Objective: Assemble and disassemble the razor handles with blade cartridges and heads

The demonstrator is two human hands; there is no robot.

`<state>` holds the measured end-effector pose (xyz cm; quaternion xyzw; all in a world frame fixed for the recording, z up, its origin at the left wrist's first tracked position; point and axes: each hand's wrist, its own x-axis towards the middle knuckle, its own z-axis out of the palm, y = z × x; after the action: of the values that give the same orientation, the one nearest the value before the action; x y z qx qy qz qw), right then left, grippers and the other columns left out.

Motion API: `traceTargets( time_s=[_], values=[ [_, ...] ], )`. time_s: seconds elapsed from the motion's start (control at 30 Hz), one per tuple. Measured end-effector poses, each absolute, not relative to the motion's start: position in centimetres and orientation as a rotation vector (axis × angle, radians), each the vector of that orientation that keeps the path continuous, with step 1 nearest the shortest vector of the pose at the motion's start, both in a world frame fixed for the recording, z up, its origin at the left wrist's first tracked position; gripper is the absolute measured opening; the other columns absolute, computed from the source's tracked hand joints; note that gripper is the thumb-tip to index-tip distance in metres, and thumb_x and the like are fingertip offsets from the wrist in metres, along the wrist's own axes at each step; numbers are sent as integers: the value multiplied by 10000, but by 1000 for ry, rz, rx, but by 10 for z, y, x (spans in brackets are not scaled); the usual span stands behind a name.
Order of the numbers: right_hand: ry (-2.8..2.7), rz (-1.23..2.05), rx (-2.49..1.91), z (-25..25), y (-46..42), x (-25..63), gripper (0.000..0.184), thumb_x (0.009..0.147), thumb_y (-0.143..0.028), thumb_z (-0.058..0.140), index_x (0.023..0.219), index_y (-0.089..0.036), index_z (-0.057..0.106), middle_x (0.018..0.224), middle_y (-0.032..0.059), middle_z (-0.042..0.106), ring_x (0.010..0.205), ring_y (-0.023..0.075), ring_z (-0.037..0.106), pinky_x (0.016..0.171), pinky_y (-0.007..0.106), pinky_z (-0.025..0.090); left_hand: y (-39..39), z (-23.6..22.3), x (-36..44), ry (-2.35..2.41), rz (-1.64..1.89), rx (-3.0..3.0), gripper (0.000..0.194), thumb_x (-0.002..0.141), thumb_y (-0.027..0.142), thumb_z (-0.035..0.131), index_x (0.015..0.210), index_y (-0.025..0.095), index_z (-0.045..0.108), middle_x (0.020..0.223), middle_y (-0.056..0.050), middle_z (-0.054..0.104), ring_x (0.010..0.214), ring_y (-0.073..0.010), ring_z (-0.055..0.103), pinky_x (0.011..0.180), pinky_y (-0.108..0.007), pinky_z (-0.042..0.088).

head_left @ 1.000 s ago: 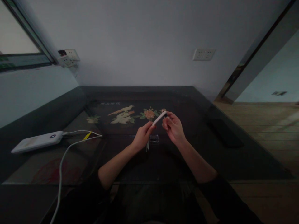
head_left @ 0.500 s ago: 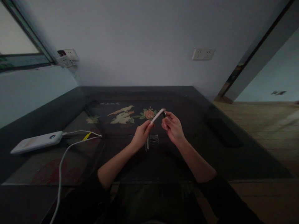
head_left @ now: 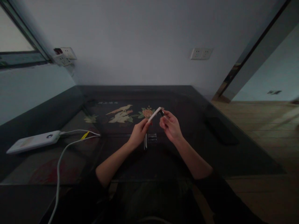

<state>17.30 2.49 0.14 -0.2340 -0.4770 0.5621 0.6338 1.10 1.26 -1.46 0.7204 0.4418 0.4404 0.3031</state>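
A narrow white strap (head_left: 154, 114) slants up between my hands, above the dark tabletop. Its lower end is pinched by my left hand (head_left: 139, 132), fingers closed. Close to the strap's upper end, the closed fingers of my right hand (head_left: 171, 126) grip a small black piece (head_left: 161, 113); its kind is too small and dark to make out. Below my left hand, thin white strips (head_left: 145, 142) show; whether they join the strap I cannot tell. Beside them lies a small clear, shiny item (head_left: 152, 137).
On the left of the table (head_left: 187, 161) lies a white power bank (head_left: 35, 141), its white cable (head_left: 59, 168) running off the front edge with a yellow tag (head_left: 85, 135). A dark flat object (head_left: 220, 130) lies at right. Wall sockets (head_left: 201, 53) are behind.
The view has shifted slightly, so everything sits a little further left. Both hands keep their hold, with the strap and black piece nearly unchanged between them.
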Motion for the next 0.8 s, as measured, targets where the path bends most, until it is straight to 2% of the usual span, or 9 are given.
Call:
traceTargets(
  time_s=[0.23,0.5,0.8],
  values=[
    [-1071,1262,-561,3,25,175,396,650,-454,781,952,-239,641,528,-94,400,425,64,288,429,262,219,2,-12,17,1086,1109,1950,283,935,389,392,876,172,564,628,43,418,577,-111,399,560,-218,318],
    [-1072,1293,-558,2,25,173,409,605,-436,808,925,-249,633,486,-103,400,412,69,294,430,258,217,11,-12,12,1175,1158,1907,295,942,402,373,879,175,551,616,44,385,562,-116,371,539,-226,285],
    [-1054,1260,-582,2,26,175,356,674,-421,772,959,-244,650,555,-84,399,434,61,287,432,264,211,3,-8,17,1119,1101,1939,266,928,367,399,865,173,569,637,36,442,576,-112,408,558,-222,318]
  ],
)
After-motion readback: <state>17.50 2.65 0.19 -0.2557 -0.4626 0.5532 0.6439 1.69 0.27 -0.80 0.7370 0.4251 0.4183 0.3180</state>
